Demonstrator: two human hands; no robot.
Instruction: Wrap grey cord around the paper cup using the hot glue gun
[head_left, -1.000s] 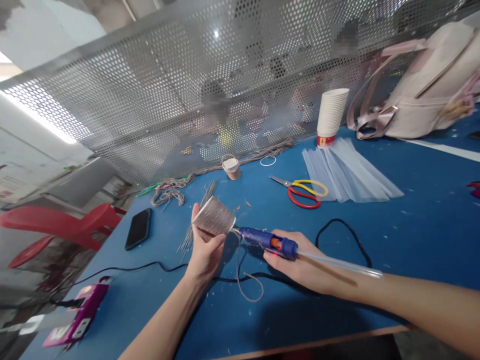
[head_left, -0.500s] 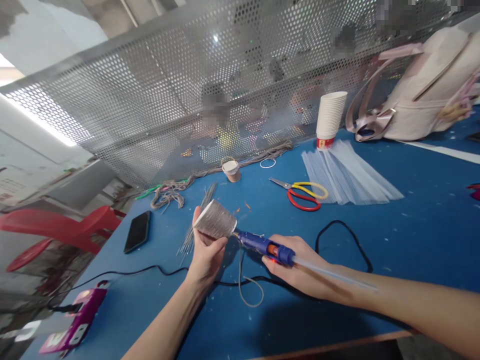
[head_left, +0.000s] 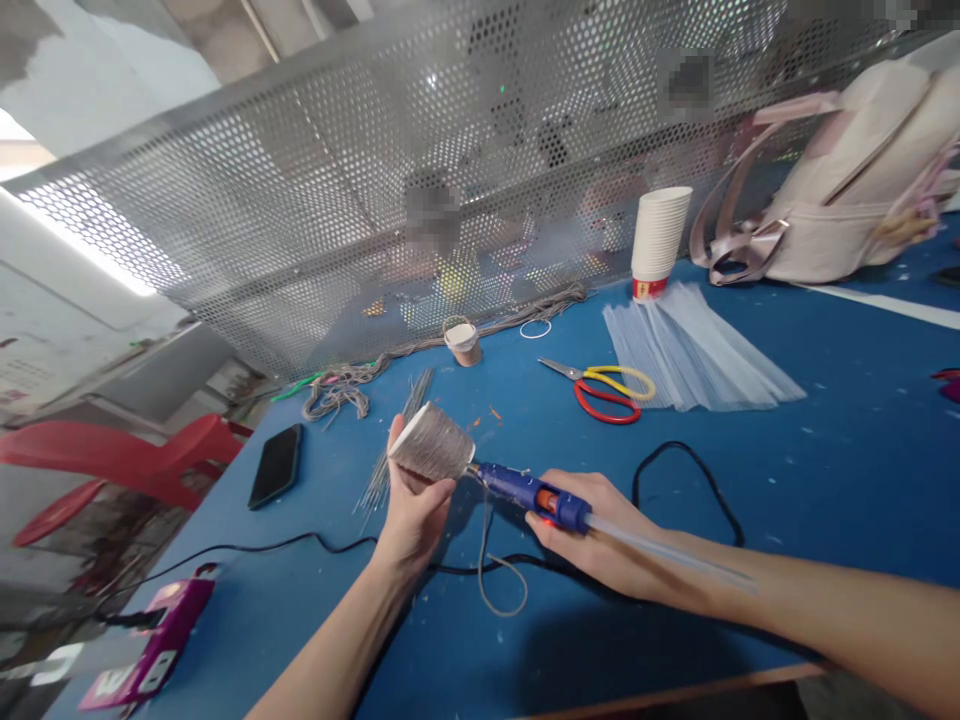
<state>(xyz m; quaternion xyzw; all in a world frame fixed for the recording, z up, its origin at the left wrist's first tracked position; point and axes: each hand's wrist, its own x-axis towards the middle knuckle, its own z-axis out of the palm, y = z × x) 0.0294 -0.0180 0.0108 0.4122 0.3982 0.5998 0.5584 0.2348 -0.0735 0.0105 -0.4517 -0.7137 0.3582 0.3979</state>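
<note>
My left hand (head_left: 415, 510) is closed around a paper cup (head_left: 433, 442) wrapped in grey-brown cord, tilted on its side with its white rim facing up and left. From the cup's lower end a loose tail of cord (head_left: 504, 612) hangs and curls on the table. A blue hot glue gun (head_left: 517, 486) is gripped in my right hand (head_left: 592, 535); its nozzle touches or nearly touches the cup's bottom edge. A clear glue stick (head_left: 660, 550) sticks out of the gun's back, and an orange-red light glows on its body.
Scissors (head_left: 600, 388) with red and yellow handles, clear glue sticks (head_left: 697, 350), stacked paper cups (head_left: 660, 240), a small basket-like cup (head_left: 463, 343) and thin wires (head_left: 397, 440) lie beyond my hands. At left are a phone (head_left: 276, 466) and purple power strip (head_left: 154, 645). A perforated metal screen (head_left: 300, 220) borders the back.
Almost nothing differs. The cup has turned or shifted very slightly in my left hand, and the glue gun's nozzle stays at its bottom edge.
</note>
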